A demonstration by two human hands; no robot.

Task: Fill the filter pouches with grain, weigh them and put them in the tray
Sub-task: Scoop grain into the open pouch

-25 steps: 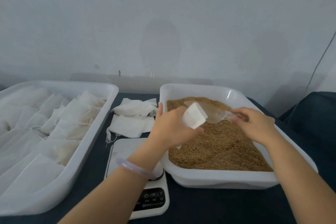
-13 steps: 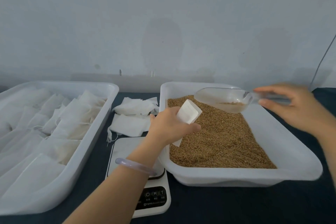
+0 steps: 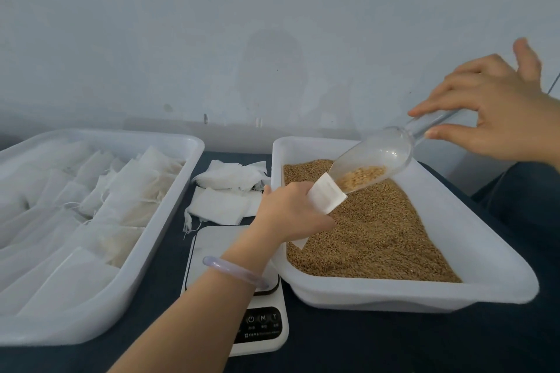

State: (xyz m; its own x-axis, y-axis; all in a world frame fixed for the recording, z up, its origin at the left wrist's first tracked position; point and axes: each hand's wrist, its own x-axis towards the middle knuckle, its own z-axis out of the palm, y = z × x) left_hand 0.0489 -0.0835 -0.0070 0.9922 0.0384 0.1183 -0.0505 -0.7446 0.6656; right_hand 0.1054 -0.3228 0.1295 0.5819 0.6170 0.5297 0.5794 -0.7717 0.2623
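Our left hand (image 3: pixel 291 215) grips the filter pouch (image 3: pixel 328 197) over the grain tray (image 3: pixel 424 297), a light, limp thing we judge best held just under its mouth, while our right hand (image 3: pixel 500 112) pinches the handle of the scoop (image 3: pixel 375 157), tilted at that mouth.

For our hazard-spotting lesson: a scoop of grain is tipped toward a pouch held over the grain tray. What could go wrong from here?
1. The pouch in the left hand looks no wider than the scoop, so grain may miss it, probably falling back into the grain tray.
2. The right hand only pinches the scoop's handle with fingertips; it might twist.
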